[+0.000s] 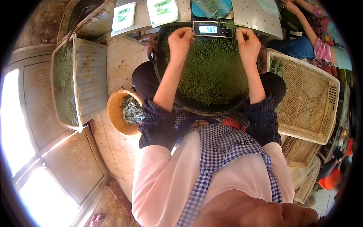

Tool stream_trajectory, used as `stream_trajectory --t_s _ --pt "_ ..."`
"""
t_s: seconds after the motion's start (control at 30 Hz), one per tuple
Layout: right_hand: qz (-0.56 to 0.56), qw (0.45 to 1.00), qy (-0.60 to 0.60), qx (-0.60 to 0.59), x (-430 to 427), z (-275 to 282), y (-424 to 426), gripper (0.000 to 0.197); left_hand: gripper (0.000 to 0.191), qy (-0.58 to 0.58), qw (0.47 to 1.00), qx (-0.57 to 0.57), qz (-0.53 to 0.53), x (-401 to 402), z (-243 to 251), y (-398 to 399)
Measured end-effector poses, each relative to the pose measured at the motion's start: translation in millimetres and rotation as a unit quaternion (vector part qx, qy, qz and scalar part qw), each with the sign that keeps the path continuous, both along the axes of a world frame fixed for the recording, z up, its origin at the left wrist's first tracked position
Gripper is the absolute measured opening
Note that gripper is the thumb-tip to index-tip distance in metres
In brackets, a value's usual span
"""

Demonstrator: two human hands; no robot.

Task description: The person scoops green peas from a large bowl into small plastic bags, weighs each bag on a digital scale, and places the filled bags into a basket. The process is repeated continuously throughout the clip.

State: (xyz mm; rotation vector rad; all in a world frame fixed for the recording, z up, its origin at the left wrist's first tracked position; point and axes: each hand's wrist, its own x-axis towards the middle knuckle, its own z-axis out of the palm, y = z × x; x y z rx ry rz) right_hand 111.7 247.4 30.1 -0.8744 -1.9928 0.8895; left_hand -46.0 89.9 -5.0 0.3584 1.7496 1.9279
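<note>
A digital scale with a lit display stands at the edge of the metal table. On its blue platform lies a clear plastic bag holding green sprouts, some of them hanging over the scale's front. My left hand is at the scale's left side, its fingertips pinched together. At the right side is my right hand, thumb and fingers bent close together; whether either hand holds anything cannot be told. Below both hands, a large dark tub full of small-leaved green sprouts sits between the knees.
Two stacks of printed plastic bags lie on the table's left part. An orange bucket with clear plastic pieces stands at left, near a large crate of greens. At right are a cream plastic basket and another person's arms.
</note>
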Motion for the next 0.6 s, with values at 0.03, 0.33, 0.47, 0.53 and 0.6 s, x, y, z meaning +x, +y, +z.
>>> stream_trajectory --t_s 0.03,0.33,0.47,0.53,0.6 --pt "0.001 1.0 0.006 0.027 -12 3 4 0.016 0.016 -0.002 1.0 0.009 -0.025 10 4 -1" --pt "0.004 0.972 -0.174 0.156 -52 -2 32 0.024 0.02 -0.12 0.988 -0.058 -0.084 56 -2 14" --pt "0.041 0.99 -0.091 0.096 -36 -12 9 0.012 0.022 -0.352 0.932 0.057 -0.063 56 -30 36" --pt "0.084 0.991 -0.093 0.041 -37 -19 6 0.013 0.02 -0.444 0.891 0.091 -0.027 51 -47 53" --pt "0.127 0.991 -0.038 -0.028 -31 -17 8 0.014 0.021 -0.494 0.862 0.113 -0.002 48 -54 61"
